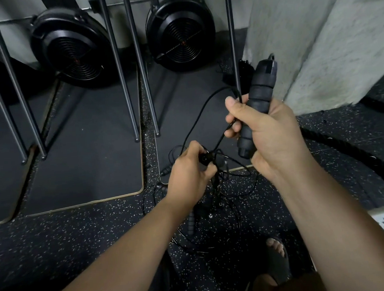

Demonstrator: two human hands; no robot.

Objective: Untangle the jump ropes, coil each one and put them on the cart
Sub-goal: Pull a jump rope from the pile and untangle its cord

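Observation:
My right hand (265,131) grips a black foam jump-rope handle (257,100) upright, thumb and fingers also pinching a thin black cord beside it. From there the cord (198,120) arcs down to my left hand (188,173), which holds another black handle end (204,159) amid a knot of cords. A tangle of thin black ropes (215,202) hangs below both hands to the speckled floor, with another ribbed handle (190,222) lying in it. No cart is visible.
Two black fan-wheel rowing machines (179,32) stand upright at the back with their metal rails (140,65) on dark mats. A concrete pillar (315,36) rises at the right, a thick battle rope (346,152) curving past it. My sandalled foot (277,259) is below.

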